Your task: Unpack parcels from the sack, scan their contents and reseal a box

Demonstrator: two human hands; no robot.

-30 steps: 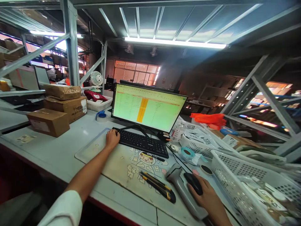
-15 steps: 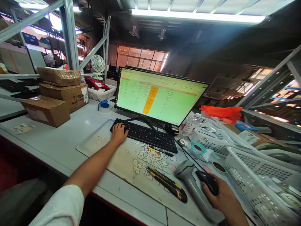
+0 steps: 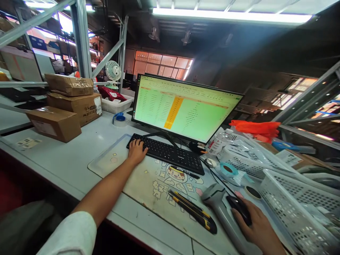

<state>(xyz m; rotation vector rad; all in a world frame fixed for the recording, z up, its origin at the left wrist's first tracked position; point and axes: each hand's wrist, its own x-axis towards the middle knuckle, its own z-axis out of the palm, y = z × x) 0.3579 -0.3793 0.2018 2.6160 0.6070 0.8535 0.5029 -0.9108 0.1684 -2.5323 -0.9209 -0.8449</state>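
Note:
My left hand (image 3: 137, 151) rests with its fingers spread on the left end of a black keyboard (image 3: 172, 153). At the lower right, my right hand (image 3: 256, 221) is wrapped around a black computer mouse (image 3: 239, 209). A grey barcode scanner (image 3: 225, 219) lies just left of the mouse, close against it. Two black-and-yellow utility knives (image 3: 193, 211) lie on the printed desk mat (image 3: 127, 180), and a black marker (image 3: 184, 171) is below the keyboard. Behind the keyboard, a monitor (image 3: 183, 109) displays a spreadsheet with one orange column.
Cardboard boxes (image 3: 63, 122) are stacked at the left. Blue tape (image 3: 119, 119) sits near a white basket (image 3: 117, 105). Right of the monitor are light-blue tape (image 3: 228, 170), a white perforated basket (image 3: 289, 205) and an orange bag (image 3: 255, 128). Metal rack posts (image 3: 83, 42) rise behind.
The view has shifted slightly, so everything sits a little farther right. Both hands keep their places on the keyboard and the mouse. Text on the screen looks different.

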